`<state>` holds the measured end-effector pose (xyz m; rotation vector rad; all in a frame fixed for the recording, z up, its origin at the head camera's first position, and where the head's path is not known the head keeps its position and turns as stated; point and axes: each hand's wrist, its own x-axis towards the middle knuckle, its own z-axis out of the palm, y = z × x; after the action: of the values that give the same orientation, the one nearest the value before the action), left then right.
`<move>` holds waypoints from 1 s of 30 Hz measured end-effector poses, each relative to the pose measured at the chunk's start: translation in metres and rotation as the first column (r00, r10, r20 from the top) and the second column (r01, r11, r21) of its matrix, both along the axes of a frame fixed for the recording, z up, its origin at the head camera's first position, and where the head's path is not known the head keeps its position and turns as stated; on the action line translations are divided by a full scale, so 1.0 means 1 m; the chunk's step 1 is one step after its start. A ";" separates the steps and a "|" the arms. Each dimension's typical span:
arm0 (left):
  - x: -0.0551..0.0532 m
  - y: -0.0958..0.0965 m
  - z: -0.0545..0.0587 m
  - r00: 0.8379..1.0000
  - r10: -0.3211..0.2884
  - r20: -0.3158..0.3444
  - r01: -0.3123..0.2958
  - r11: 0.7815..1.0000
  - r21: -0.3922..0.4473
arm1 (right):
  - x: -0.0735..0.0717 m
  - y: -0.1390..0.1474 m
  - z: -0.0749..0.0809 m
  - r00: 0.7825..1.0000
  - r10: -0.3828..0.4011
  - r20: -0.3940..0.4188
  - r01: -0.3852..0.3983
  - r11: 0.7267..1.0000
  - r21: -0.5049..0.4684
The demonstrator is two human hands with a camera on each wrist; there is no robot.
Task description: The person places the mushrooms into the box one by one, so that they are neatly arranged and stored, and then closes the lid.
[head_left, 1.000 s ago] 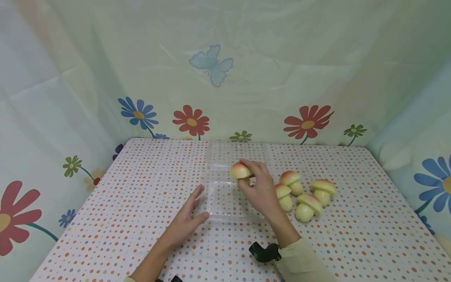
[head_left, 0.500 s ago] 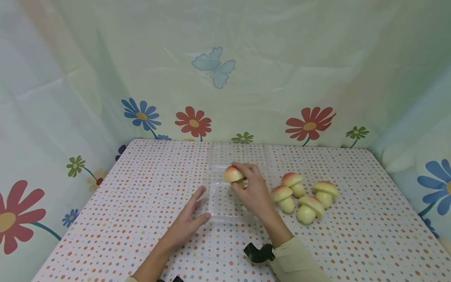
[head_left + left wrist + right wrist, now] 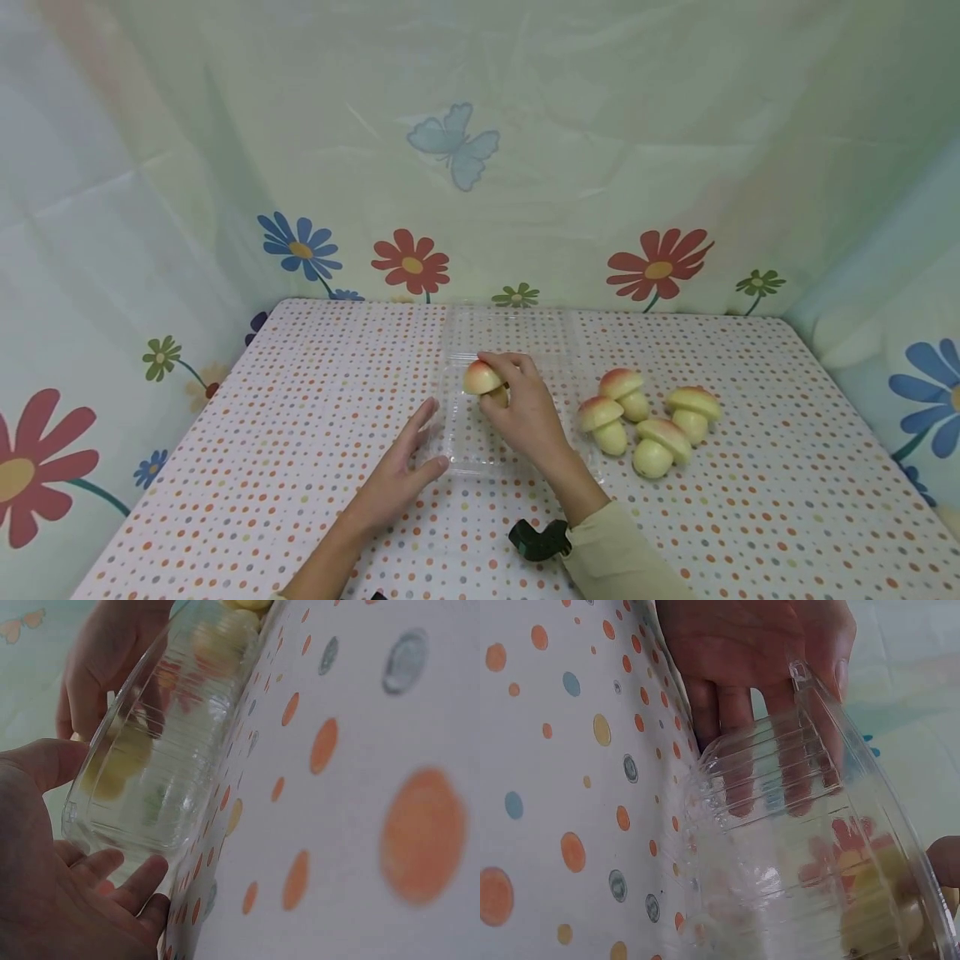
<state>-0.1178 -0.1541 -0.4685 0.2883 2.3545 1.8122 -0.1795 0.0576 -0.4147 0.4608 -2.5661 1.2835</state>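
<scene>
My right hand [image 3: 528,412] pinches a mushroom-shaped piece [image 3: 482,377], yellow with a reddish cap top, over the left back part of a clear plastic clamshell box [image 3: 510,472]. In the left wrist view the piece [image 3: 124,754] shows through the clear wall, low within the box's outline. My left hand [image 3: 396,468] lies along the box's left side, thumb and fingers spread. The right wrist view shows that left hand [image 3: 735,645] behind the box's ribbed wall, its fingers extended against it. The box's lid [image 3: 510,325] is folded back toward the rear.
Several similar mushroom pieces [image 3: 660,446] lie in a group on the dotted tablecloth [image 3: 315,400], just right of the box. A flowered curtain [image 3: 525,200] rises along the table's back edge. A black strap mount [image 3: 538,540] sits at the right wrist.
My right hand has carried the mushroom piece leftward and lower over the box. The left hand has stayed at the box's left side.
</scene>
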 end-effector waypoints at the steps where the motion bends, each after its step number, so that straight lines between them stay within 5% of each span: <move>1: 0.000 0.000 0.000 1.000 -0.001 -0.003 0.001 1.000 -0.001 | 0.000 -0.001 0.000 1.000 -0.003 0.005 0.003 1.000 0.003; 30: -0.001 0.000 -0.001 0.999 -0.018 -0.037 0.018 1.000 -0.010 | -0.005 -0.021 -0.011 0.999 0.013 0.052 -0.021 0.988 0.153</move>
<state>-0.1184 -0.1541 -0.4696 0.3430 2.3767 1.8023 -0.1846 0.0369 -0.4256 0.4859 -2.7213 1.1217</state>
